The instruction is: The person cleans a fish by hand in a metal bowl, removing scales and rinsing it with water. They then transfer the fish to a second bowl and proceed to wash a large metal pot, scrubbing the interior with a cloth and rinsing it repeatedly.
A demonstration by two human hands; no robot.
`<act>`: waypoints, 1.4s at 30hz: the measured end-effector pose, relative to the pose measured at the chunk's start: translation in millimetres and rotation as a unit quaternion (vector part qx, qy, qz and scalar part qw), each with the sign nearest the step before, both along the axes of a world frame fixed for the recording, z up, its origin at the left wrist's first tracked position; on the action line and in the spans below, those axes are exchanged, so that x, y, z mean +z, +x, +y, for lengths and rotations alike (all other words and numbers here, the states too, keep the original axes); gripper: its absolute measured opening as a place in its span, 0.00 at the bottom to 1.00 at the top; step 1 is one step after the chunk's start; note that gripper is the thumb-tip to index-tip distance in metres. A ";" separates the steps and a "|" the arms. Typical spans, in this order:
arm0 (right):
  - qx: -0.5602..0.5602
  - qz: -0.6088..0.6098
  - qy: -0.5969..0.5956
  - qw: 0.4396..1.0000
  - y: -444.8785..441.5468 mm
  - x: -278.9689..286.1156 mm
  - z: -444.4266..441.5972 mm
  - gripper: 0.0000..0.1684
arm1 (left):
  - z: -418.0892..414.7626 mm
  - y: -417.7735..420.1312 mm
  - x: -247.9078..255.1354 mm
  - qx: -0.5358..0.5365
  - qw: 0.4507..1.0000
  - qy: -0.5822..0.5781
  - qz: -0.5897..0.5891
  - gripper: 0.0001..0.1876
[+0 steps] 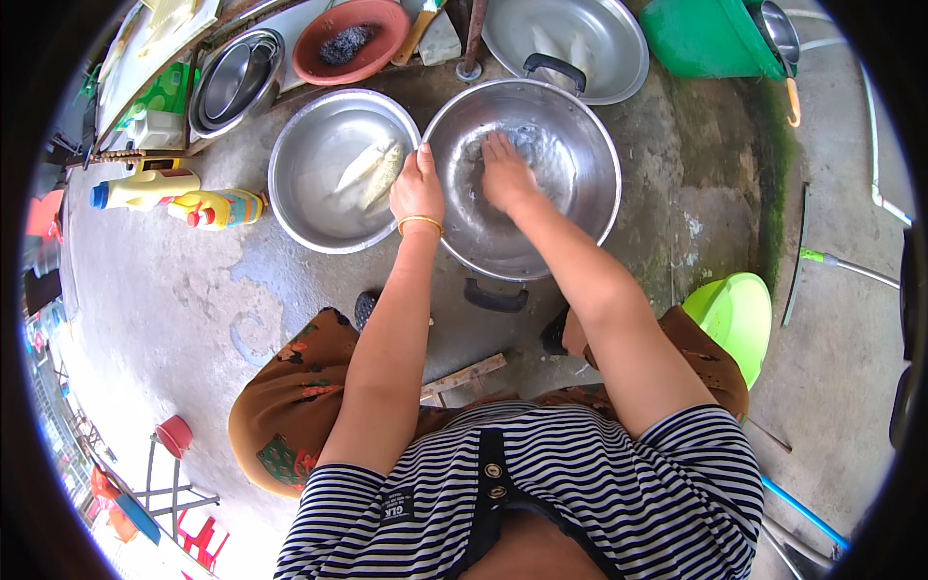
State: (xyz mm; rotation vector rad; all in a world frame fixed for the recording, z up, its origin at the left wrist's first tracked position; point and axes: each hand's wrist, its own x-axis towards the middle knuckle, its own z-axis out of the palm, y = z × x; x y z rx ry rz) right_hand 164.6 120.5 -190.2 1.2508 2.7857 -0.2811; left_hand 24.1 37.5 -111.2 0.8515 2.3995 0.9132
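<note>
A two-handled stainless steel wok (500, 246) stands on the wet floor before me, with some water in its bottom. My left hand (418, 187), a gold bangle at its wrist, grips the wok's left rim where it meets a steel basin (308, 225). Inside that basin two whole fish (378, 174) lie in water, close to my left hand. My right hand (507, 172) is down inside the wok with its fingers extended, palm towards the metal; nothing shows in it. Behind the wok, a second steel basin (609, 43) holds water and pale fish (580, 54), partly behind the black handle.
A red-brown bowl with a metal scourer (346, 45) and stacked steel bowls (235, 83) stand at the back left. Yellow bottles (217, 209) are at the left. To the right are a green bucket (703, 36), a lime-green basin (747, 319) and a floor squeegee (801, 254).
</note>
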 end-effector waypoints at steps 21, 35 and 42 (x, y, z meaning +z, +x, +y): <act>-0.107 -0.035 -0.132 0.985 60.2 35.6 -12.5 0.12 | 0.5 -3.5 -0.8 0.003 1.000 0.000 -0.013 0.29; -0.004 0.023 -0.432 0.902 31.1 83.9 -107.2 0.44 | 5.5 -1.2 -7.5 -0.001 1.000 0.008 -0.006 0.30; 0.177 -0.277 -0.245 0.912 114.7 142.5 -29.1 0.36 | 0.8 -7.1 -10.8 -0.007 0.999 -0.012 0.048 0.30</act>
